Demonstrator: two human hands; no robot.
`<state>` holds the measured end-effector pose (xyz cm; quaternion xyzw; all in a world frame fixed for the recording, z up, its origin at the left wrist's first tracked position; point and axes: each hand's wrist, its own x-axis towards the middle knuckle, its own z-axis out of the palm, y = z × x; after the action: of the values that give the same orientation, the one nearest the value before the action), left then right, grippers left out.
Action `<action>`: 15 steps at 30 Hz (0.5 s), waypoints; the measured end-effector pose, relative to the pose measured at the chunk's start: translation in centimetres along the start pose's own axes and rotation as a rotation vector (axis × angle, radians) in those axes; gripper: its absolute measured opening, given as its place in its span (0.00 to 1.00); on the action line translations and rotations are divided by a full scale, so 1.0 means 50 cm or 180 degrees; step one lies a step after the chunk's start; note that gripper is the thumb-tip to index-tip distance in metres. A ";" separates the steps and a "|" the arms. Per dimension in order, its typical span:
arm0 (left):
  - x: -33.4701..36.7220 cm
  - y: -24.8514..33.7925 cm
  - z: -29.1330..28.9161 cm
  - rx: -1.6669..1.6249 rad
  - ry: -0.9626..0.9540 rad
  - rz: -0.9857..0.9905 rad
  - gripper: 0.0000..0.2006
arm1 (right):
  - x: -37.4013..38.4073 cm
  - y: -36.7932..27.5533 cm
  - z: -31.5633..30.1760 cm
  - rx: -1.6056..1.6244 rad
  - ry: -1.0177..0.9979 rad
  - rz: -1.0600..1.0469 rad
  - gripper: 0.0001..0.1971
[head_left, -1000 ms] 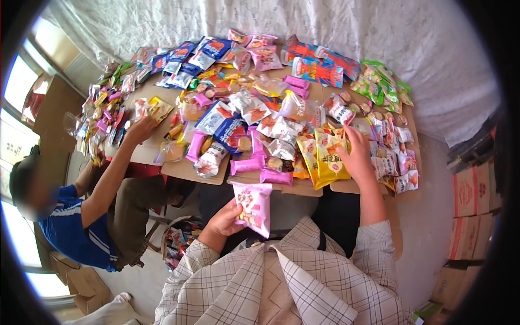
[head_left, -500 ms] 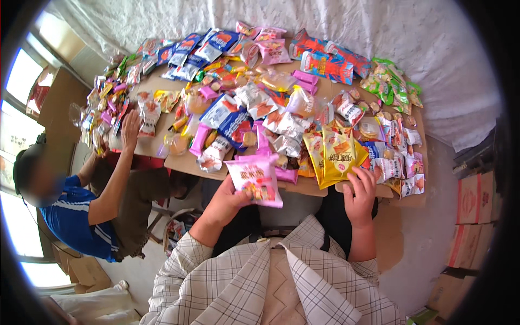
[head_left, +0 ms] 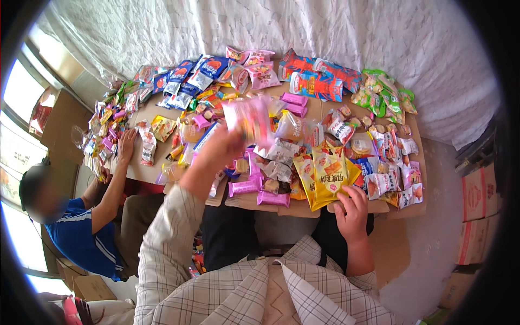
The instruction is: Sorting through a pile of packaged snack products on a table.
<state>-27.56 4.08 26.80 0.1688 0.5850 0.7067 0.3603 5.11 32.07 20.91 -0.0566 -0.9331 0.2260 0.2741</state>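
My left hand point(head_left: 219, 149) is closed on a pink snack bag point(head_left: 248, 120), smeared by motion, and reaches over the middle of the heap of packets. Under that arm, part of a blue-and-white packet point(head_left: 208, 135) shows. My right hand point(head_left: 353, 216) rests at the table's near edge, its fingers curved and apart, against the lower right corner of the yellow snack bags point(head_left: 320, 176). Small purple-wrapped packets point(head_left: 246, 187) lie between my two hands. White and red snack bags point(head_left: 277, 169) sit just beyond them.
Pink bags point(head_left: 262, 75), blue bags point(head_left: 203, 73), red-and-blue pouches point(head_left: 317, 85) and green packets point(head_left: 387, 97) line the table's far side. A co-worker in a blue shirt point(head_left: 81, 233) sits at left with a hand point(head_left: 127, 145) on the table. Cartons point(head_left: 479, 192) stand at right.
My left hand has moved forward from the near edge, carrying the pink bag over the heap. My right hand stays by the yellow bags. The co-worker's raised hand has come down to the table.
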 end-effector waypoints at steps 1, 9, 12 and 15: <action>0.062 0.024 -0.009 -0.0655 0.0562 0.0198 0.16 | 0.001 0.000 0.000 0.0005 -0.0002 0.0000 0.13; 0.210 0.050 -0.071 0.1612 0.1270 0.0745 0.34 | 0.012 0.001 0.003 -0.0032 -0.0017 -0.0040 0.12; 0.205 0.013 -0.083 0.2604 0.0934 0.0118 0.33 | 0.014 0.002 0.005 -0.0054 -0.0089 -0.0071 0.12; 0.237 -0.004 -0.087 0.3576 0.0585 0.0349 0.32 | 0.016 -0.001 0.005 -0.0085 -0.0091 -0.0074 0.12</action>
<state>-38.45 9.39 23.32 0.3023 0.8903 0.3166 0.1258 4.31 32.14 21.14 -0.0462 -0.9404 0.2111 0.2626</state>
